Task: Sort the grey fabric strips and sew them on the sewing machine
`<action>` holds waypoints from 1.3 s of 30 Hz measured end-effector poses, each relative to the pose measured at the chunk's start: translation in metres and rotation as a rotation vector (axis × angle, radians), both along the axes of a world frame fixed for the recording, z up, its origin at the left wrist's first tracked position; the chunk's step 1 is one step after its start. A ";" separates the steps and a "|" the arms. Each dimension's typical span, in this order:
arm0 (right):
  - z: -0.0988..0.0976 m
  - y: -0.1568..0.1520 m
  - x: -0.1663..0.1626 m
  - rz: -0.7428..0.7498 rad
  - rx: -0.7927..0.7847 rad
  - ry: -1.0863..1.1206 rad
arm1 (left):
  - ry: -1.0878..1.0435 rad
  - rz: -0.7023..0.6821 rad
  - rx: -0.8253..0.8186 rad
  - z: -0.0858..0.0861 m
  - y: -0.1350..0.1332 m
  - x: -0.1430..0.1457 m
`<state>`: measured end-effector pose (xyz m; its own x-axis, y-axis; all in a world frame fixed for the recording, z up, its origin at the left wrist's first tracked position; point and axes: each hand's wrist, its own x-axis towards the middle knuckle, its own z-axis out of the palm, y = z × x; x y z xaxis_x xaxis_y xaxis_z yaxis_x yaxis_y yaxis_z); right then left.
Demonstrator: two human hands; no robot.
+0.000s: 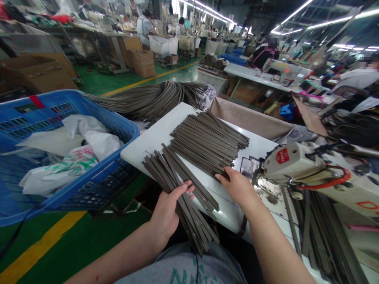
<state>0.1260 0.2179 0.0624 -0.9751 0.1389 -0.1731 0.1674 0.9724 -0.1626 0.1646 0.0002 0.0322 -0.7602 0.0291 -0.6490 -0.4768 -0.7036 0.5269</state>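
My left hand point(171, 205) is closed around a bundle of flat grey-brown strips point(162, 170), which slants over the near edge of the white table point(142, 148). A few loose strips point(195, 183) lie beside that bundle on the tabletop. My right hand point(235, 183) has its thumb and fingers pinched at the near end of a larger pile of the same strips point(204, 138). That pile is spread in a rough row across the table.
At the left stands a blue plastic basket point(118, 122) with white plastic bags point(59, 167) inside. A sewing machine point(291, 159) stands at the right, with more strips point(325, 232) below it. Long strips point(166, 96) are heaped behind the table. Other people work farther back.
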 end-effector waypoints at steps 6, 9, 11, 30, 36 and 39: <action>-0.003 0.001 0.002 -0.040 0.022 -0.003 | 0.005 -0.016 -0.013 -0.001 -0.001 0.000; -0.001 0.000 -0.001 -0.066 0.035 -0.031 | 0.006 -0.018 -0.015 -0.003 -0.001 0.001; 0.001 -0.001 -0.004 -0.080 0.041 -0.050 | 0.002 -0.019 -0.019 -0.002 -0.001 0.000; 0.002 0.000 -0.001 0.084 0.020 0.088 | -0.011 -0.017 -0.009 -0.001 -0.001 0.000; -0.010 -0.005 0.012 0.191 0.125 0.134 | -0.011 -0.021 -0.014 0.000 0.000 0.000; -0.013 -0.009 0.018 0.251 0.168 0.131 | -0.016 -0.019 -0.018 0.000 0.000 0.000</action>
<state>0.1441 0.2088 0.0495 -0.9949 -0.0930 -0.0385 -0.0930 0.9957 -0.0010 0.1648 0.0000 0.0323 -0.7492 0.0315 -0.6616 -0.4985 -0.6845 0.5319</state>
